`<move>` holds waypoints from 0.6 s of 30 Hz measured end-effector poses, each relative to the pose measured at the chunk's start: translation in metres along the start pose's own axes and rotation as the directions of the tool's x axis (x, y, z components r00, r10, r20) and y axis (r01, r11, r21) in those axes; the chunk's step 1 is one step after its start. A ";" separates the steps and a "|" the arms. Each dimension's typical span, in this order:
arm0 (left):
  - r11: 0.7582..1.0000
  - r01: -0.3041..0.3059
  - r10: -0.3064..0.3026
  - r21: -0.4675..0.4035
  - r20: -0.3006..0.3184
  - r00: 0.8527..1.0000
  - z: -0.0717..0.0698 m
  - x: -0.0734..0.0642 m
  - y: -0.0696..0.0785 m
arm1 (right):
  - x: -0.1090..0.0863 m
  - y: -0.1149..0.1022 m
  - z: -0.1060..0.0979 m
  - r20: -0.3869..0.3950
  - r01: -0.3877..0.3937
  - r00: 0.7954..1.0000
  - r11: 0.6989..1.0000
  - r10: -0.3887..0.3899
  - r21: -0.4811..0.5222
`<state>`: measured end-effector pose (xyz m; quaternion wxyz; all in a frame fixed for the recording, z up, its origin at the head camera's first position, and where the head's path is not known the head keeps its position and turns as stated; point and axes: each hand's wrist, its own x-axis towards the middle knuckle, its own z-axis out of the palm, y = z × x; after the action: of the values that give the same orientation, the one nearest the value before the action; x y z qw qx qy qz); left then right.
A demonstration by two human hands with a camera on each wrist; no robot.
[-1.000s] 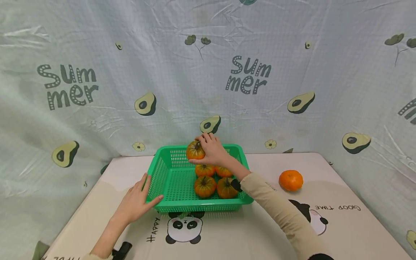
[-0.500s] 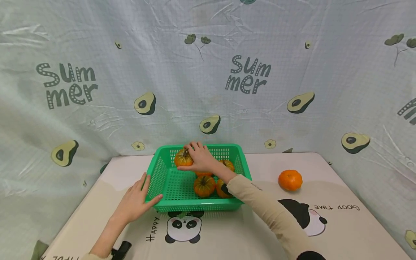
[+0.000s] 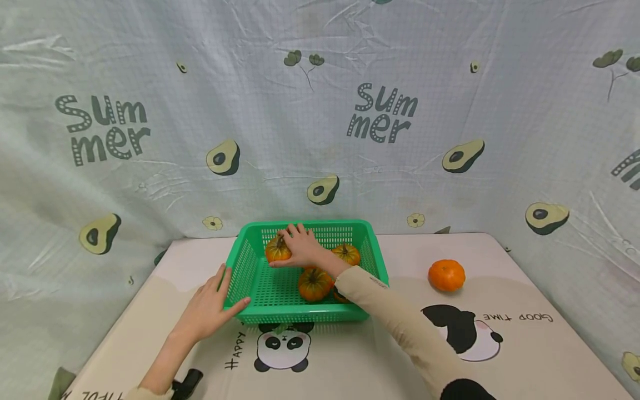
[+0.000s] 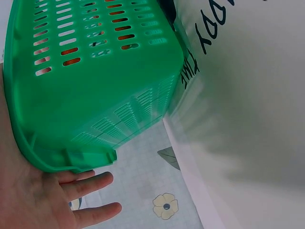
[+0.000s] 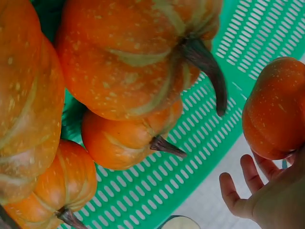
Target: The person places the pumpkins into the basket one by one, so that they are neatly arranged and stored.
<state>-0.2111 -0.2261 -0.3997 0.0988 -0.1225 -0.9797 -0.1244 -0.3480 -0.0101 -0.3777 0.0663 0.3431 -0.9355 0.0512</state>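
My right hand (image 3: 304, 247) grips a small orange and green pumpkin (image 3: 277, 249) by its side and top, inside the back left of a green slotted plastic basket (image 3: 305, 318). In the right wrist view this pumpkin (image 5: 275, 112) sits against the fingers at the right edge. Several like pumpkins fill the basket's right half, among them a front one (image 3: 314, 285) and a back one (image 3: 346, 254); my right forearm partly hides others. My left hand (image 3: 206, 311) rests at the basket's left front corner, fingers extended along the rim (image 4: 14, 109) and thumb toward the front.
A bright orange, lumpy round fruit (image 3: 446, 275) lies on the table to the right of the basket. The table cover (image 3: 340, 366) carries printed pandas and lettering. Behind it hangs a pale curtain (image 3: 280, 128) with avocado prints, close to the basket's back edge.
My right hand has carried the pumpkin leftward and down into the basket's back left part. A back pumpkin on the right has come into sight. The left hand stays in place.
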 end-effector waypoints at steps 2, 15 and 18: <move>1.000 0.004 -0.004 -0.003 0.006 1.000 0.000 0.000 0.000 | 0.003 -0.001 0.003 0.012 0.006 1.000 1.000 -0.006 0.001; 1.000 0.003 -0.003 -0.010 0.004 1.000 0.000 0.001 0.000 | 0.014 -0.001 0.012 0.150 -0.007 0.989 0.998 0.017 -0.066; 1.000 0.005 -0.005 -0.011 0.002 1.000 0.000 0.000 0.000 | 0.015 0.000 0.014 0.184 -0.007 0.983 0.998 0.020 -0.068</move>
<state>-0.2112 -0.2264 -0.3999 0.0967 -0.1209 -0.9794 -0.1297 -0.3609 -0.0216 -0.3887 -0.0096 0.3376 -0.9412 -0.0117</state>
